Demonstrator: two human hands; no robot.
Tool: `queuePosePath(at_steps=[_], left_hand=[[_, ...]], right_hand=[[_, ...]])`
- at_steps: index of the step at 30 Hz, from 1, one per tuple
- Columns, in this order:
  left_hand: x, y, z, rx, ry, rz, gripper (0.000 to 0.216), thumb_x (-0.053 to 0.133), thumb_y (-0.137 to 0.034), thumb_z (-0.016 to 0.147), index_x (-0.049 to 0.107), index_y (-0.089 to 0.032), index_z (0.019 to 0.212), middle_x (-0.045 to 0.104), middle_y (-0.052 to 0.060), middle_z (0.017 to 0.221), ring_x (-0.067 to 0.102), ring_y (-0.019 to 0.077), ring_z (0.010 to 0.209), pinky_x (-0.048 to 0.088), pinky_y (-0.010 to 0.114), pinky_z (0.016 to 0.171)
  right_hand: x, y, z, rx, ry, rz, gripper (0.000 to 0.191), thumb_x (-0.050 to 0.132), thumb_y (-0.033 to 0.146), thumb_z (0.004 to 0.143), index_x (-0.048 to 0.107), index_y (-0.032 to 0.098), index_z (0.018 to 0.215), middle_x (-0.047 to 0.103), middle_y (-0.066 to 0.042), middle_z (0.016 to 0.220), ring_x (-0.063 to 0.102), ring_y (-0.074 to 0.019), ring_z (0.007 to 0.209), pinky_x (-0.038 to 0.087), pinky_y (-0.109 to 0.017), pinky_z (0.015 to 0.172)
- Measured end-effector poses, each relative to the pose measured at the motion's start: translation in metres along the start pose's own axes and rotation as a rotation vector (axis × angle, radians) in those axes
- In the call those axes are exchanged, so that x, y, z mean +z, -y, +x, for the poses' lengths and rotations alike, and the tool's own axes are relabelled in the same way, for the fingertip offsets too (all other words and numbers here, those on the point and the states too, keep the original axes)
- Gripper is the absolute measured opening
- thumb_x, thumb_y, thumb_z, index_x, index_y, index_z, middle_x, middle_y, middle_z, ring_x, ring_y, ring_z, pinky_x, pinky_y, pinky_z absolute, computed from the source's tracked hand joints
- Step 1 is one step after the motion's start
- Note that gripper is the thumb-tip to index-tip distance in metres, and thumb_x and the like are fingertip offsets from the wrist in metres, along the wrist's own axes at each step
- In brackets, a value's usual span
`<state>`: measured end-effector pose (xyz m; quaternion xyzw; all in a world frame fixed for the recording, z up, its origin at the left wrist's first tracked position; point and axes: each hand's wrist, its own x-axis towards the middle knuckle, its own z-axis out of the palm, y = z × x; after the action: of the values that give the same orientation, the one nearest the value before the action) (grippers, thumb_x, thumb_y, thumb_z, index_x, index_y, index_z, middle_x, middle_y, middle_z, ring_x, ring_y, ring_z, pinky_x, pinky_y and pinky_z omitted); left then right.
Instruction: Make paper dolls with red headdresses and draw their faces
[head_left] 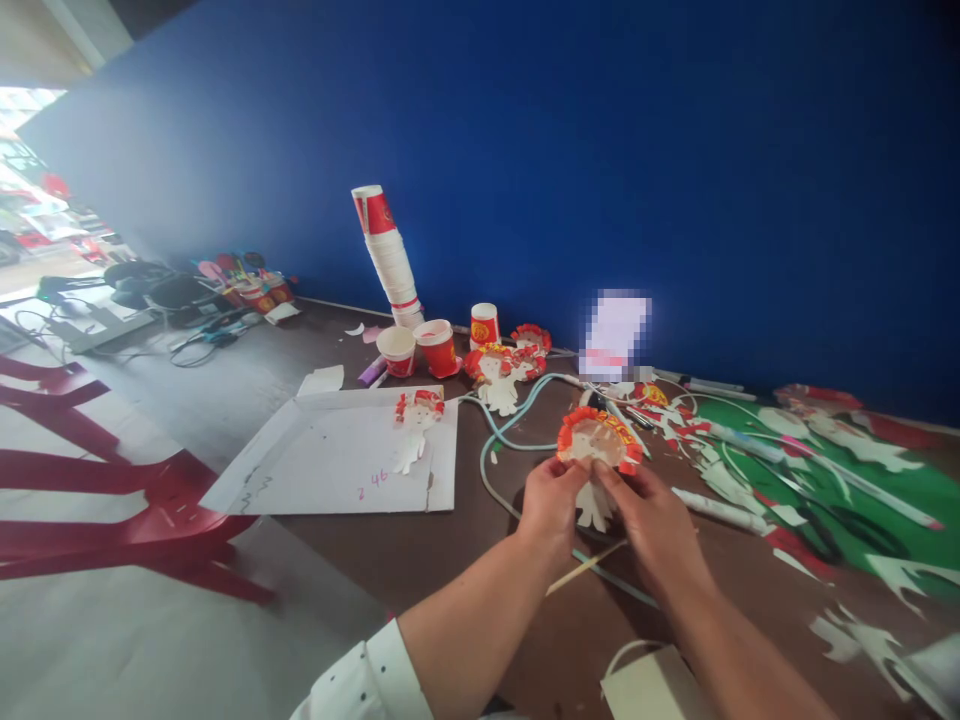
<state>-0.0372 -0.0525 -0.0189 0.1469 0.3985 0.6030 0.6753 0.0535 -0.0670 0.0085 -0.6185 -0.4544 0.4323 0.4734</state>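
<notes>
Both my hands pinch a paper doll (596,440) with a red and yellow fringed rim around its head and a pale cut-out body hanging below. My left hand (553,500) grips its left side and my right hand (645,505) its right side, thumbs close together at the doll's middle. Under my hands a thin wooden stick (586,567) lies on the brown table (435,590). A similar paper doll (418,430) rests on a white board (330,460) to the left. Another doll (499,375) lies beyond my hands, among the cups.
A tall leaning stack of paper cups (390,265) stands by the blue wall (510,150). Red cups (439,347) sit beside it. Paper scraps, pens and scissors (817,520) cover the green sheet (892,490) at right. A pale cable (517,440) loops behind my hands. Red chairs (150,500) stand left.
</notes>
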Motion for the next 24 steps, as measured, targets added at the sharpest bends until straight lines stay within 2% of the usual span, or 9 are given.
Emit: queuePosePath(at_steps=[3,6,11,16,20,24], left_hand=[[0.0,0.001,-0.001,-0.004,0.009,-0.002,0.046,0.088,-0.04,0.047,0.067,-0.011,0.076,0.067,0.005,0.067,0.057,0.0123,0.056,0.044,0.026,0.06],[-0.001,0.001,-0.003,-0.008,0.057,0.03,0.043,0.086,-0.036,0.052,0.068,-0.011,0.081,0.067,0.005,0.072,0.057,0.0117,0.058,0.044,0.026,0.062],[-0.003,0.002,-0.003,0.03,0.08,0.12,0.047,0.084,-0.026,0.053,0.067,-0.015,0.096,0.07,0.007,0.093,0.062,0.0151,0.075,0.046,0.027,0.072],[-0.005,0.003,0.001,0.048,0.065,0.153,0.042,0.083,-0.029,0.056,0.066,-0.014,0.091,0.07,0.007,0.087,0.061,0.0149,0.072,0.047,0.028,0.072],[-0.007,0.004,0.002,0.063,0.037,0.168,0.038,0.081,-0.037,0.059,0.067,-0.013,0.086,0.068,0.004,0.078,0.057,0.0127,0.064,0.045,0.026,0.064],[-0.007,0.002,0.002,0.061,0.069,0.135,0.038,0.08,-0.042,0.062,0.067,-0.013,0.083,0.064,0.002,0.068,0.053,0.0113,0.057,0.043,0.025,0.06]], right_hand=[[-0.001,-0.002,0.001,0.015,-0.044,-0.006,0.04,0.069,0.054,0.069,0.073,0.02,0.091,0.075,-0.004,0.078,0.067,-0.022,0.068,0.053,-0.031,0.062],[-0.003,-0.005,0.004,0.095,-0.047,0.079,0.041,0.07,0.054,0.067,0.072,0.02,0.09,0.074,-0.003,0.073,0.065,-0.0197,0.059,0.05,-0.029,0.055],[-0.004,-0.009,0.007,0.185,-0.047,0.201,0.044,0.072,0.051,0.066,0.071,0.018,0.096,0.073,-0.004,0.071,0.061,-0.018,0.051,0.045,-0.028,0.048],[-0.002,-0.012,0.01,0.234,-0.018,0.357,0.045,0.077,0.047,0.062,0.07,0.019,0.096,0.074,-0.003,0.073,0.062,-0.0187,0.051,0.045,-0.03,0.049],[-0.003,-0.012,0.008,0.207,-0.023,0.216,0.046,0.072,0.052,0.066,0.072,0.019,0.097,0.072,-0.002,0.066,0.061,-0.0195,0.049,0.047,-0.032,0.051],[-0.004,-0.012,0.006,0.148,-0.009,0.036,0.043,0.065,0.056,0.073,0.073,0.02,0.092,0.068,-0.001,0.055,0.059,-0.0194,0.044,0.047,-0.032,0.048]])
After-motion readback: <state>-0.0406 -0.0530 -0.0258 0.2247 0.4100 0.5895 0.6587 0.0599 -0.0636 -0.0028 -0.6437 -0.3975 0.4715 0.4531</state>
